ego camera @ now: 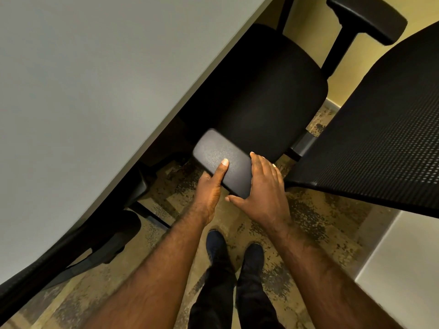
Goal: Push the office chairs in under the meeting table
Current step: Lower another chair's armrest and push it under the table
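Office chair, black, stands side-on to the person, who looks down past 2 dark shoes on mottled carpet.

Nearest the body, both hands meet on the chair's near armrest. The left hand grips the pad's outer edge, thumb lying flat across the top and the other fingers hidden beneath. The right hand rests over the pad's near end, fingers fairly straight and spread, thumb splayed toward the left hand.

The armrest's long axis points up-left toward the meeting table, whose edge runs diagonally just beyond the pad. The seat's far-left part already lies under that edge; the mesh backrest stands to the right, and the far armrest lies beyond.

So the push probably runs away from the fingers along the pad, toward the table. Both hands look equally near.
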